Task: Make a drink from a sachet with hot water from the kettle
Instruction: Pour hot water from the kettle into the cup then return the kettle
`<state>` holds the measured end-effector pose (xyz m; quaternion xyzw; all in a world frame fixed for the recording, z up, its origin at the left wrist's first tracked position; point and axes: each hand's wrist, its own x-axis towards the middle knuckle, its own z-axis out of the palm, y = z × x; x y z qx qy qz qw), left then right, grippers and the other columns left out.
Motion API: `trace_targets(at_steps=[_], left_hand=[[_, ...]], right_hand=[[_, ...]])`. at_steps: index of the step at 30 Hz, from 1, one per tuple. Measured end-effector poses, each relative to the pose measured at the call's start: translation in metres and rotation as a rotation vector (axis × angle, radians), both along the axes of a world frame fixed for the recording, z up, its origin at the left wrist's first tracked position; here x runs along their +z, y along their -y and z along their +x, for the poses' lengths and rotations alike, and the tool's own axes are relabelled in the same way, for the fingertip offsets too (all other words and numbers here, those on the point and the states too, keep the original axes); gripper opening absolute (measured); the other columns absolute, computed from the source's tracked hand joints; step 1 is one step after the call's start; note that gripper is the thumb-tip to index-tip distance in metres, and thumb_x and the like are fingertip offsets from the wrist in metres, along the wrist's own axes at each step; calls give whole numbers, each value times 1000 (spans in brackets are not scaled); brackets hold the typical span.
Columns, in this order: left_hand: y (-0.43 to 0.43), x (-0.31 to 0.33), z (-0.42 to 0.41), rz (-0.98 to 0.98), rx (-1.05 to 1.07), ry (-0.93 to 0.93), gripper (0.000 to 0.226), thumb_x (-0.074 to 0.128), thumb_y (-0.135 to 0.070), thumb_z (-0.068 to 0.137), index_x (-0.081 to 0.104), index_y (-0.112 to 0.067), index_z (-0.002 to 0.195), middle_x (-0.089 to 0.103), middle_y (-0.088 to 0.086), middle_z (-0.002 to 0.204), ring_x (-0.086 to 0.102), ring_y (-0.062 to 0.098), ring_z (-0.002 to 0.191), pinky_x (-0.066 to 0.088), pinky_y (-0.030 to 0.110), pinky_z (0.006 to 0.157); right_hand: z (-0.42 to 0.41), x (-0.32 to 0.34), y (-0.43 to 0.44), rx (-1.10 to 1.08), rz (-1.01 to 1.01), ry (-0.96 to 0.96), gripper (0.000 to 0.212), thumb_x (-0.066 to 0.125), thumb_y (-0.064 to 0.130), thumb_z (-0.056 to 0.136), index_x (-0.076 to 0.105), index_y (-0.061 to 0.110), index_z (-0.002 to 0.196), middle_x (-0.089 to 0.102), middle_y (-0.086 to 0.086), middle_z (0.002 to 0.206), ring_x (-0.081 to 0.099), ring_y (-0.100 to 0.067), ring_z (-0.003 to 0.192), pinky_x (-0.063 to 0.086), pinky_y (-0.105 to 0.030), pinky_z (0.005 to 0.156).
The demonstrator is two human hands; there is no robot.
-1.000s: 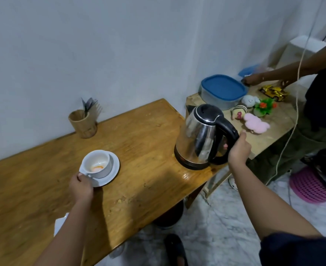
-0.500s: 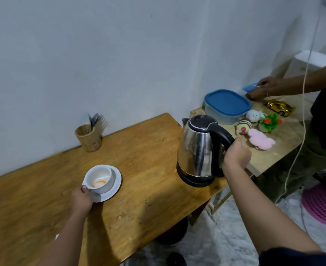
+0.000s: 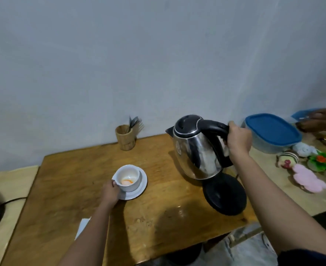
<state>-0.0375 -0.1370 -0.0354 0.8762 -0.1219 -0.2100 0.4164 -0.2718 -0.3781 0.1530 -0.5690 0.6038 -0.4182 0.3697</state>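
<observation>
kettle now lifted off its base, tilted left; right hand clenched round handle | left hand grasping cup on saucer, near-left

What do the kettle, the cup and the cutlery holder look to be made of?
Kettle: polished metal body, likely stainless steel, mirror reflections; lid and handle matte black, probably plastic. Cup: glossy white, probably ceramic or porcelain. Cutlery holder: light brown with visible grain, seemingly wood or bamboo.

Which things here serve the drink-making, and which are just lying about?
In use: kettle, kettle base, cup with powder, saucer.

Lying about: cutlery holder, blue-lidded box, pink toy, plastic flower.
</observation>
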Motion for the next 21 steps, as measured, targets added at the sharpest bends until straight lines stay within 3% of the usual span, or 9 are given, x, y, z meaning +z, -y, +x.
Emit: trace_targets(at_steps=[9, 13, 17, 21], left_hand=[[-7, -2, 6, -14, -85, -5, 20, 38, -10, 96, 56, -2, 93, 62, 26, 103, 58, 34, 93, 37, 31, 72], [-13, -3, 7, -26, -106, 32, 19, 38, -11, 96, 53, -10, 86, 59, 12, 91, 52, 25, 84, 35, 29, 70], [-18, -5, 9, -87, -144, 44, 22, 40, -10, 95, 58, -10, 82, 60, 11, 85, 53, 22, 79, 39, 32, 71], [-21, -10, 15, -71, -171, 30, 24, 40, -16, 96, 62, -9, 96, 62, 12, 98, 54, 24, 90, 39, 32, 76]], right_hand=[[85, -16, -10, 328, 42, -154, 43, 50, 36, 80, 47, 9, 47, 57, -15, 62, 51, -32, 61, 36, -33, 56], [115, -17, -22, 486, -33, -286, 44, 51, 30, 80, 38, 10, 43, 39, -6, 47, 34, -24, 45, 24, -28, 45], [134, -19, -36, 572, -143, -391, 47, 52, 27, 80, 30, 14, 41, 27, 0, 41, 24, -19, 38, 18, -25, 43], [143, -20, -46, 608, -203, -473, 46, 51, 27, 80, 30, 15, 41, 25, 2, 40, 21, -17, 37, 16, -22, 43]])
